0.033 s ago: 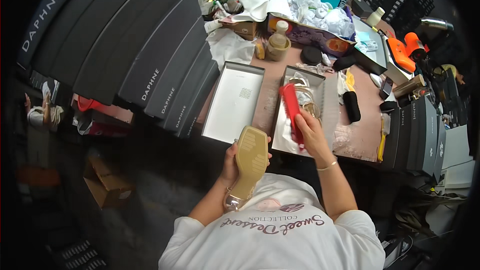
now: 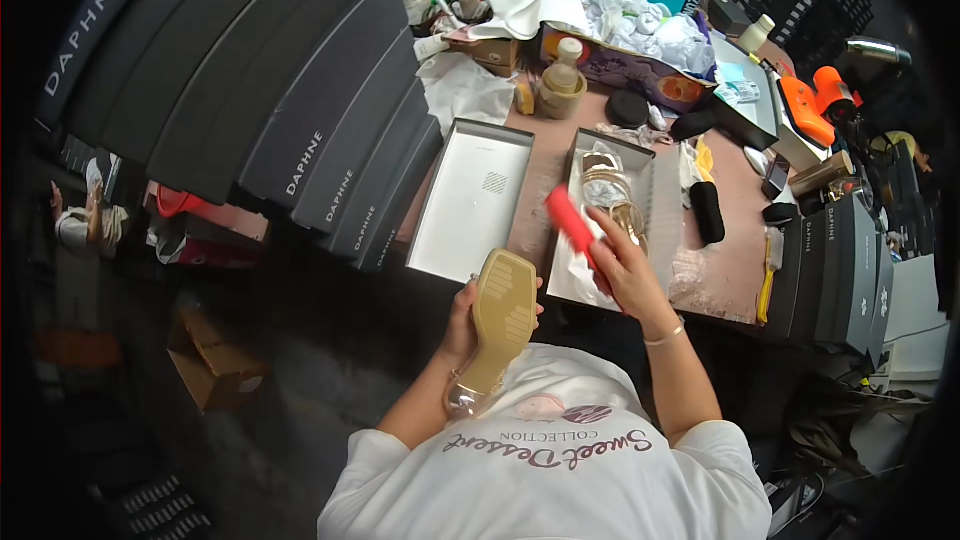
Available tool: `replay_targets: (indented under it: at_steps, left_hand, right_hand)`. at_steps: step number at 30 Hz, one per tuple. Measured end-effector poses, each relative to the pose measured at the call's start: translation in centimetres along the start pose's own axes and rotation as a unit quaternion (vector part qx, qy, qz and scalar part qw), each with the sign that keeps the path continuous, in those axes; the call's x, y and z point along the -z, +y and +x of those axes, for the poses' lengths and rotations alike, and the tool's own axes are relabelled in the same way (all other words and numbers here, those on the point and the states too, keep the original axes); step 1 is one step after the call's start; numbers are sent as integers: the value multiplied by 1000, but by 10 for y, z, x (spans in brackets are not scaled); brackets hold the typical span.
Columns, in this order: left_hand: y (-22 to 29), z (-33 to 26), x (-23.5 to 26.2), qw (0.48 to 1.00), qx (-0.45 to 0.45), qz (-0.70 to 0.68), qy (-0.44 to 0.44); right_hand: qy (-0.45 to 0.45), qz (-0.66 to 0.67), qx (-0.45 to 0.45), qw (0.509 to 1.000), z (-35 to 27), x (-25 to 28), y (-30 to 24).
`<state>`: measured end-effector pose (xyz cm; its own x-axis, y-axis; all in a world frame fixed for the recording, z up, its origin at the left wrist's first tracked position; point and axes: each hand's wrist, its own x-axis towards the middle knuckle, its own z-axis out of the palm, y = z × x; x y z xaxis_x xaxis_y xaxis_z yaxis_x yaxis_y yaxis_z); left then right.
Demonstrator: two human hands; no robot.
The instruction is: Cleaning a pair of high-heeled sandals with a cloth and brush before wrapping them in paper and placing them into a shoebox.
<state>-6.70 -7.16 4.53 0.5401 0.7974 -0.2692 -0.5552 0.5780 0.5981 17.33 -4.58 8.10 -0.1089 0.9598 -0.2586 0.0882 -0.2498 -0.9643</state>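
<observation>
In my left hand (image 2: pixel 462 324) is a heeled sandal (image 2: pixel 503 305), its tan ridged sole facing up and its shiny, clear-looking heel toward my body. My fingers wrap round the sandal's front part from both sides. My right hand (image 2: pixel 627 265) grips a long red brush-like tool (image 2: pixel 571 218), smeared by motion, over the near part of an open shoebox (image 2: pixel 572 292). Inside that box lies another sandal (image 2: pixel 605 182) with pale gold straps, beside white paper. To its left sits the white-lined box lid (image 2: pixel 470 202), inside up.
Dark shoeboxes (image 2: pixel 330 140) are stacked high at the left, more (image 2: pixel 835 265) at the right. Behind the open box stand a bottle in a cup (image 2: pixel 562 90) and a carton of crumpled white paper (image 2: pixel 645 35). A yellow-handled brush (image 2: pixel 768 275) lies at the table's right edge.
The red tool in my right hand has swung, its far end moving left and down. My right hand has shifted slightly down and to the right. The left hand and sandal stay nearly still.
</observation>
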Motion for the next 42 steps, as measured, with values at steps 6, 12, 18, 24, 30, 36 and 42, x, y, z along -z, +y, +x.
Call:
replay_targets:
  at_steps: [6, 12, 18, 24, 30, 36, 42]
  left_hand:
    - [-18, -14, 27, 998, 55, -28, 15]
    - [-44, -28, 10, 980, 138, -141, -41]
    - [-40, -28, 19, 987, 130, 5, 94]
    - [-44, -26, 10, 981, 164, -13, 107]
    - [-25, -18, 23, 998, 29, 31, 51]
    - [-21, -9, 11, 992, 51, -105, 54]
    - [-13, -20, 15, 994, 37, -100, 8]
  right_hand:
    - [-74, -342, 152, 924, -86, -13, 20]
    - [-17, -453, 227, 862, -52, -64, 18]
    - [-71, -447, 168, 876, -99, -26, 56]
    - [-30, -423, 188, 886, -33, -61, 18]
    - [-38, -426, 31, 903, -100, 0, 58]
    - [-150, -384, 126, 902, -70, -59, -4]
    - [-24, -358, 295, 886, -40, -45, 3]
